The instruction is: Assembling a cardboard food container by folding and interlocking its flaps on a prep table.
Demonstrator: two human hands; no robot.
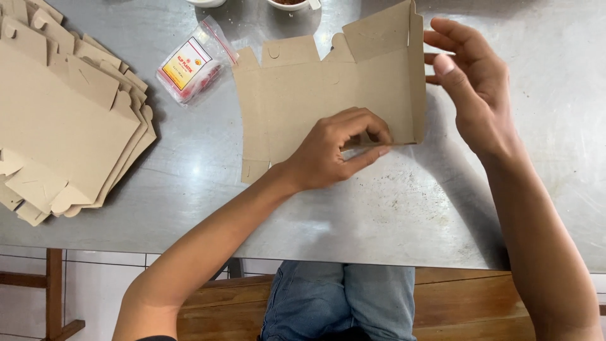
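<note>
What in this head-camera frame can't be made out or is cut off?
- Two white bowls, head view: cut by the top edge, contents unclear.
- Stack of flat box blanks: runs off the left edge, count unknown.
- Cardboard blank: lower fold hidden under the left hand.
- Right hand: palm side faces away from the camera.

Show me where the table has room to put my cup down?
Bare metal table lies along the near edge, below the left hand and the cardboard sheet. More lies right of the right hand. It is crowded at left: the cardboard stack and the plastic bag.
</note>
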